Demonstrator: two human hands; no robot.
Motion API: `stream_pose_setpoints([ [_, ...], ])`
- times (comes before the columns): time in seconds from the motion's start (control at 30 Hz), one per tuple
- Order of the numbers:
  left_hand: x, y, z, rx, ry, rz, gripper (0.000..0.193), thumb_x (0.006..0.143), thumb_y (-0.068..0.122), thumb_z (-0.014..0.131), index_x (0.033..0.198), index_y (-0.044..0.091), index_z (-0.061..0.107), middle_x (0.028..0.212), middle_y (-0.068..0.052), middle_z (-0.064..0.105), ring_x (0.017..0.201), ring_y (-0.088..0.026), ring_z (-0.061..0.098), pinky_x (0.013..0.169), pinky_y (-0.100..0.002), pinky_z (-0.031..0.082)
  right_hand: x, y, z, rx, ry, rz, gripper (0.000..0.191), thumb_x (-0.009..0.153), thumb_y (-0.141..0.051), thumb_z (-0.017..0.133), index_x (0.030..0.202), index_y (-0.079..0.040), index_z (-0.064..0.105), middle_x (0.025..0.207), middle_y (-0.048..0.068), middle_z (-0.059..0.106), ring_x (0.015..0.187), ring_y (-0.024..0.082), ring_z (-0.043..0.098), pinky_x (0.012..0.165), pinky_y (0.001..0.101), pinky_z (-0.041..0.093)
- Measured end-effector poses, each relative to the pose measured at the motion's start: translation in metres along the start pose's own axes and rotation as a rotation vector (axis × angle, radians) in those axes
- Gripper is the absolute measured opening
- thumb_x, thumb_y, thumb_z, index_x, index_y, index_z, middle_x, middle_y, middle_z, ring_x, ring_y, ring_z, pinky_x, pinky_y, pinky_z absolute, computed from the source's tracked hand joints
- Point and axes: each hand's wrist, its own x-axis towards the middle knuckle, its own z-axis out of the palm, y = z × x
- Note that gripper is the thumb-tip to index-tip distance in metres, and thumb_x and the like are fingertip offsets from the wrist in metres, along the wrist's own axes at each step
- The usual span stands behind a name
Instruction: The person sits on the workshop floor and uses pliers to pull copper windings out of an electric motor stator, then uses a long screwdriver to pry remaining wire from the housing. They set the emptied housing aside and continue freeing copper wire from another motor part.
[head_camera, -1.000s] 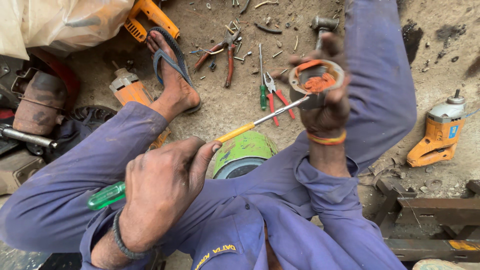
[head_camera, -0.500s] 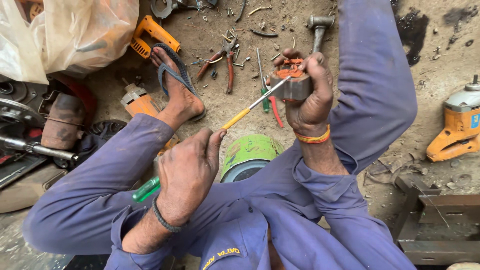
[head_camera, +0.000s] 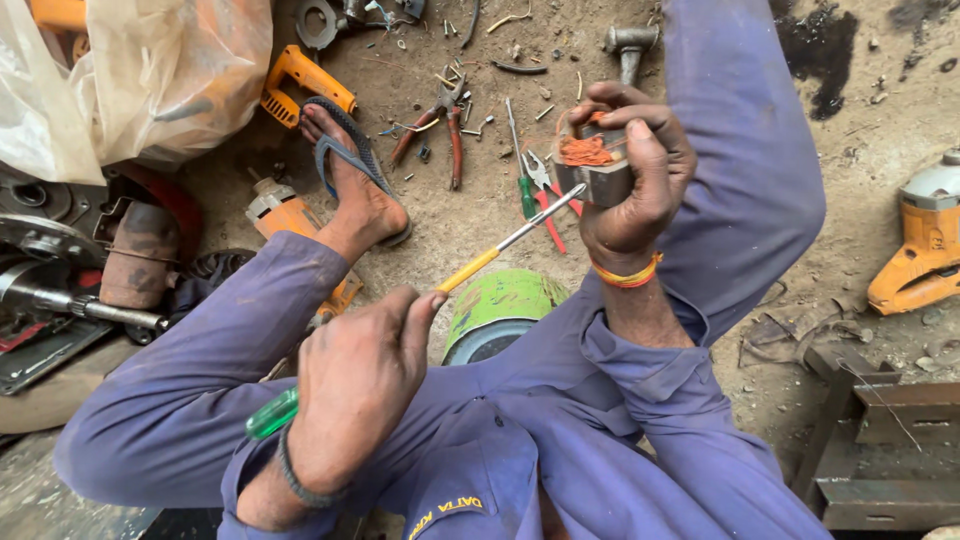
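Observation:
My left hand (head_camera: 355, 385) is closed on a long screwdriver (head_camera: 480, 262) with a green handle end and a yellow shank sleeve. Its metal tip touches the lower edge of a small grey motor stator (head_camera: 600, 182) wound with orange copper wire. My right hand (head_camera: 640, 190) grips that stator from the right, held up above my knee. A green cylindrical casing (head_camera: 500, 305) lies under the screwdriver, between my legs. Both my arms are in blue sleeves.
My sandalled foot (head_camera: 355, 185) rests on dirt ground. Pliers (head_camera: 445, 125), red-handled cutters (head_camera: 545, 195), a hammer (head_camera: 628, 45) and small parts lie scattered beyond. Orange power tools (head_camera: 920, 250) (head_camera: 300, 75) sit right and upper left. A plastic bag (head_camera: 130, 70) and a metal frame (head_camera: 880, 440) are nearby.
My right hand has turned the stator, so its side faces me instead of its open bore. The screwdriver tip stays against it. My left hand has shifted slightly.

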Motion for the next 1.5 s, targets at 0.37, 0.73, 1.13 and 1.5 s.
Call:
stream_pose_setpoints([
  [0.37, 0.007, 0.002, 0.002, 0.003, -0.071, -0.010, 0.037, 0.100, 0.041, 0.059, 0.082, 0.009, 0.068, 0.065, -0.018, 0.067, 0.061, -0.044, 0.064, 0.052, -0.055, 0.047, 0.000, -0.009, 0.000, -0.168, -0.106, -0.144, 0.020, 0.098, -0.007, 0.051, 0.102, 0.008, 0.064, 0.115, 0.023, 0.068, 0.098, 0.025, 0.070, 0.091, 0.0381, 0.062],
  [0.73, 0.024, -0.017, 0.039, -0.358, -0.362, 0.051, 0.054, 0.106, 0.043, 0.050, 0.078, 0.001, 0.068, 0.059, -0.024, 0.058, 0.048, -0.039, 0.053, 0.051, -0.051, 0.046, 0.008, -0.027, -0.016, -0.474, -0.269, -0.306, 0.023, 0.100, -0.011, 0.059, 0.104, 0.008, 0.071, 0.118, 0.023, 0.073, 0.095, 0.023, 0.073, 0.087, 0.0331, 0.063],
  [1.13, 0.026, 0.027, 0.097, -0.625, -0.019, 0.131, 0.045, 0.109, 0.034, 0.049, 0.087, 0.000, 0.071, 0.062, -0.021, 0.056, 0.049, -0.036, 0.058, 0.046, -0.045, 0.044, 0.004, -0.018, -0.005, -0.246, -0.085, -0.242, 0.033, 0.101, -0.008, 0.047, 0.122, 0.007, 0.068, 0.127, 0.027, 0.067, 0.101, 0.030, 0.072, 0.081, 0.0401, 0.065],
  [1.5, 0.047, 0.040, 0.106, -0.591, 0.107, 0.174, 0.038, 0.107, 0.027, 0.055, 0.082, 0.001, 0.067, 0.061, -0.024, 0.056, 0.055, -0.043, 0.059, 0.049, -0.047, 0.043, -0.001, -0.016, -0.002, 0.359, -0.176, 0.318, 0.041, 0.112, -0.049, 0.051, 0.126, -0.011, 0.051, 0.130, 0.022, 0.063, 0.092, 0.032, 0.070, 0.065, 0.0363, 0.059],
])
